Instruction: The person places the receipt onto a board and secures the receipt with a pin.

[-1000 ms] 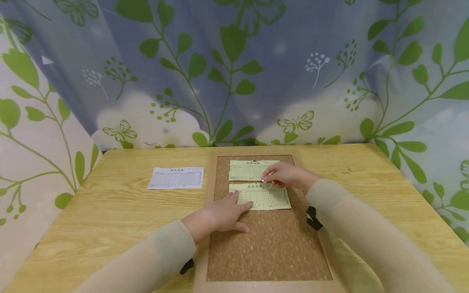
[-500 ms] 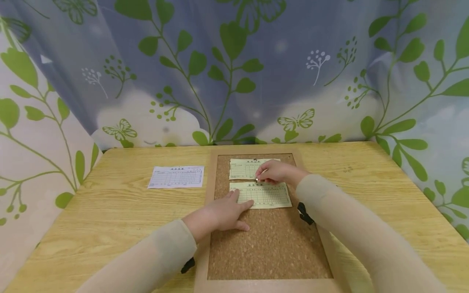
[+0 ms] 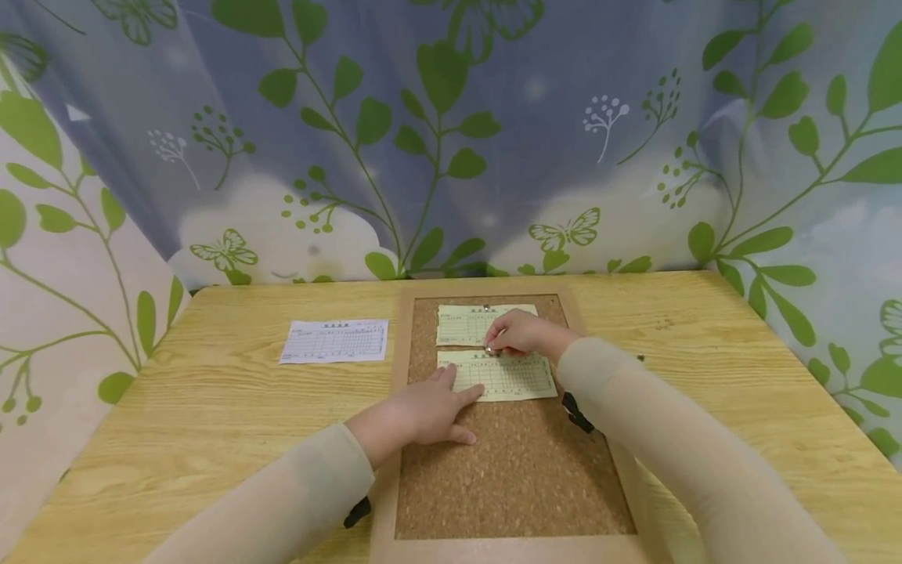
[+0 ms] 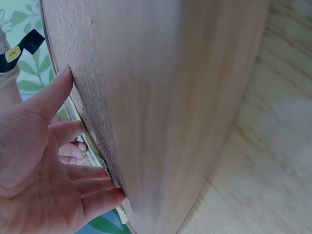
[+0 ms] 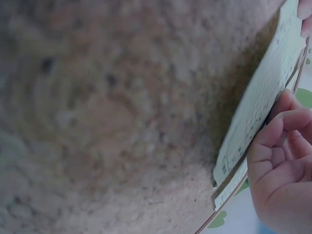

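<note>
A wood-framed cork board point(image 3: 514, 478) lies on the table with two pale yellow printed slips on it. My left hand point(image 3: 426, 409) spreads its fingers over the left end of the lower slip point(image 3: 517, 380). My right hand point(image 3: 520, 332) pinches a small shiny pushpin point(image 3: 489, 352) at the middle of that slip's top edge; its point is hidden. The upper slip point(image 3: 460, 323), partly covered by the right hand, has a metallic pin point(image 3: 486, 308) at its top edge. In the right wrist view, thumb and fingertips of the right hand point(image 5: 282, 161) meet at the slip's edge.
A white printed slip point(image 3: 334, 342) lies on the wooden table point(image 3: 232, 423), left of the board. A small dark object point(image 3: 640, 358) sits to the right of the board, beside the right sleeve. A leaf-patterned curtain point(image 3: 451, 157) hangs behind the table.
My right hand has moved left along the lower slip's top edge, bringing the pushpin down to the middle of it. My left hand has stayed on the slip.
</note>
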The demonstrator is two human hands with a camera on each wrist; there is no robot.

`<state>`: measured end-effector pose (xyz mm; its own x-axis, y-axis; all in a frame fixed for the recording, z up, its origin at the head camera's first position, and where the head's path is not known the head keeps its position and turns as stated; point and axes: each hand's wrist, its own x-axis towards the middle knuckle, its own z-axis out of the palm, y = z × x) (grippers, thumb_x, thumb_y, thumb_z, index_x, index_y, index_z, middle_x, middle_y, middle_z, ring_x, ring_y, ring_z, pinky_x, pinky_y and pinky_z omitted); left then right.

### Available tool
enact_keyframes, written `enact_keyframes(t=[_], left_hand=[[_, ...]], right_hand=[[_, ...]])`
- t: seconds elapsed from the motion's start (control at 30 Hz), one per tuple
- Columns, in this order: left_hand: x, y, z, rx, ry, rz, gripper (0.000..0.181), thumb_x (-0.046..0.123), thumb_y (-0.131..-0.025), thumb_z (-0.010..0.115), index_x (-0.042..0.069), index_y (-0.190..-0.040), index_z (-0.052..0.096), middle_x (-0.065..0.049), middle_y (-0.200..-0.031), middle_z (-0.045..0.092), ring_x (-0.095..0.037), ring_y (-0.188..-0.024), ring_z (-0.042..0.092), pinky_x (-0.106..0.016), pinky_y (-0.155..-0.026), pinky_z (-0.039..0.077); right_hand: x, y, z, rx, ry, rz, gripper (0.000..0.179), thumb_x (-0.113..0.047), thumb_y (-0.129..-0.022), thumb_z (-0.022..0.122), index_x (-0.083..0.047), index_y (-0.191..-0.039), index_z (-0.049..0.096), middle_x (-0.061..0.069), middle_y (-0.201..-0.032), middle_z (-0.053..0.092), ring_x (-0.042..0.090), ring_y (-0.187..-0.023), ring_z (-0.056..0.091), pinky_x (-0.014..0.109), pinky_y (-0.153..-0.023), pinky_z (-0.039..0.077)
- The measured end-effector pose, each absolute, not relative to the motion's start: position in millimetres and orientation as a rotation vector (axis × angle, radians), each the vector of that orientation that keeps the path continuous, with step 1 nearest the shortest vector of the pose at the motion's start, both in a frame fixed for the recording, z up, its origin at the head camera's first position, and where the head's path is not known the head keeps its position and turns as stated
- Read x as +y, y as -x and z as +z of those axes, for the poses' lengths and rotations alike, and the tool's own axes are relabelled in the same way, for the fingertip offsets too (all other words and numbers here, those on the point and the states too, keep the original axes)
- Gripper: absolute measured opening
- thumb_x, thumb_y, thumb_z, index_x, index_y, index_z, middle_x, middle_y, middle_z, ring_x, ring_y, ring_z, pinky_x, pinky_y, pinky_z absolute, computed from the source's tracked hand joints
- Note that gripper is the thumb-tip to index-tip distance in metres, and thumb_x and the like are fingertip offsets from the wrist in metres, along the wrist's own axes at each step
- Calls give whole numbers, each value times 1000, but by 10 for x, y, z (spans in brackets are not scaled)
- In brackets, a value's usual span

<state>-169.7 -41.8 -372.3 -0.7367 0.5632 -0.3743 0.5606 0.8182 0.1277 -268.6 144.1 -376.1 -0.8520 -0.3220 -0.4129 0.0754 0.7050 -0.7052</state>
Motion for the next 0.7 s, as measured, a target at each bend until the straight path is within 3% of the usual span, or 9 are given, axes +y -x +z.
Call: enact_keyframes(t=[0.5, 0.7], left_hand=[[-414, 1709, -3734, 2591, -841, 15, 72, 55, -86, 55, 25, -147, 32, -23, -151, 15, -35, -137, 21, -45, -101, 34], [-418, 1719, -3751, 2594, -850, 7, 72, 55, -86, 54, 24, -147, 32, -24, -151, 15, -35, -137, 21, -45, -101, 34]], right_hand=[[1436, 2681, -3780, 2433, 113, -1031, 13, -8, -92, 58, 0, -94, 68, 2, -73, 63, 9, -60, 54, 23, -58, 47], [1457, 2700, -3808, 2436, 131, -1024, 14, -10, -92, 58, -1, -96, 69, 1, -72, 64, 8, -62, 57, 23, -59, 46]])
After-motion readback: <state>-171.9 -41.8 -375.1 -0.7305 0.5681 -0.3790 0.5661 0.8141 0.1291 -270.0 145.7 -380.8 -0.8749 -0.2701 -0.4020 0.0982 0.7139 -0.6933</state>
